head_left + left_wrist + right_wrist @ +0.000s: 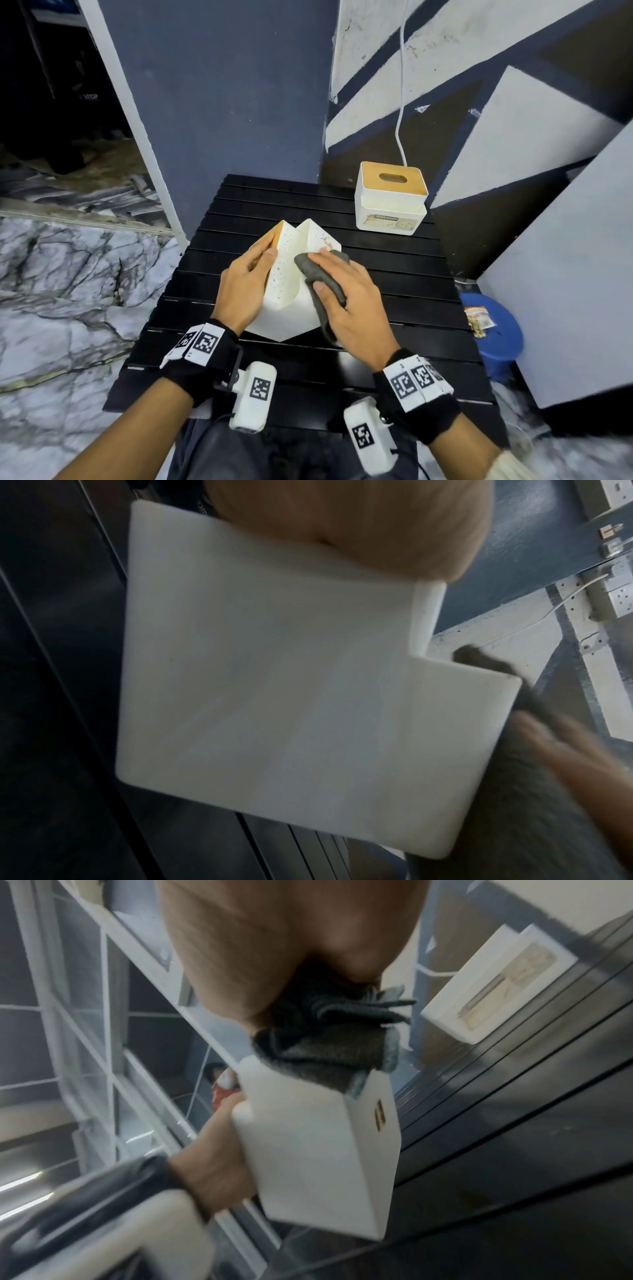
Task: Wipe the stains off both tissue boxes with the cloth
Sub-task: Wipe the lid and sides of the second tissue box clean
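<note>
Gripping tilted tissue box [291,294], both hands.

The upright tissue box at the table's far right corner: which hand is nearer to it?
Right. The right hand wipes below-left of that upright tissue box; the left hand is farther left.

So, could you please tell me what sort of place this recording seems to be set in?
Probably an indoor corner of a home or small shop: a black slatted table against a wall painted in geometric shapes, a marble-patterned floor, and a blue plastic stool.

Near box [294,284] on table [394,274]; second box [390,202] behind, seemingly right
</note>
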A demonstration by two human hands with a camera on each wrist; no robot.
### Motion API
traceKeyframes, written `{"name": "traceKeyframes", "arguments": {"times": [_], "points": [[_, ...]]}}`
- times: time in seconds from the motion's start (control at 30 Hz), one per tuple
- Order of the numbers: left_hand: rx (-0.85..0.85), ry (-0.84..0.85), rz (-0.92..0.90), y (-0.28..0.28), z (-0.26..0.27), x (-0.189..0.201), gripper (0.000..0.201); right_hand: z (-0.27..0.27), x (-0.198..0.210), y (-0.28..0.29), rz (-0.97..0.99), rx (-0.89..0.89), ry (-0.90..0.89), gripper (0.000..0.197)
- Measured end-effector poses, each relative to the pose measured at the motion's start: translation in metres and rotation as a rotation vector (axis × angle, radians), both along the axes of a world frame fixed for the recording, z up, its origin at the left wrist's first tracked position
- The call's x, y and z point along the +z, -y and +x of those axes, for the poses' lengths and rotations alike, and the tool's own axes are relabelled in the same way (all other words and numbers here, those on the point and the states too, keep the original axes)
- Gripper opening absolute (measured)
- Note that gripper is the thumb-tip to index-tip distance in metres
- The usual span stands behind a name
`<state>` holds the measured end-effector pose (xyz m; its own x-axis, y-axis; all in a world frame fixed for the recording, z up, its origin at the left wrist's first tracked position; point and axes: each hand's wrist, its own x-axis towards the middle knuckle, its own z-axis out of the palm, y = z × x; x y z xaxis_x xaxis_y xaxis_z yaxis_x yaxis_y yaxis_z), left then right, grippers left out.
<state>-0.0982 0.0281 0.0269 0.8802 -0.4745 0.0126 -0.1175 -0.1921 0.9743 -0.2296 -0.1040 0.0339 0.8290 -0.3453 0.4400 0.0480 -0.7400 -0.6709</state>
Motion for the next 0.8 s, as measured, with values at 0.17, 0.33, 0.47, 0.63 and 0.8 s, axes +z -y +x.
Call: {"name": "traceKeyframes", "arguments": {"times": [0.17,0.33,0.47,0.63,0.8], "points": [[-0.01,-0.015,-0.019,-0.005,0.003,-0.001,0.036,-0.005,-0.004,-0.01,-0.098,0.072,0.071,0.038],[-0.013,0.026,0.015,-0.003,0.001,0.001,0.037,0.008,-0.004,0.003,0.063,-0.071,0.099,0.036],[-0.005,0.108,0.083,-0.003,0.006,0.002,0.037,0.0,-0.008,-0.008,0.019,-0.028,0.094,0.038],[-0.013,0.205,0.152,-0.003,0.01,0.005,0.036,-0.003,-0.008,-0.007,-0.016,0.002,0.082,0.036],[-0.021,0.182,0.162,-0.003,0.018,0.004,0.034,-0.001,-0.009,-0.007,-0.039,0.016,0.017,0.039]]}}
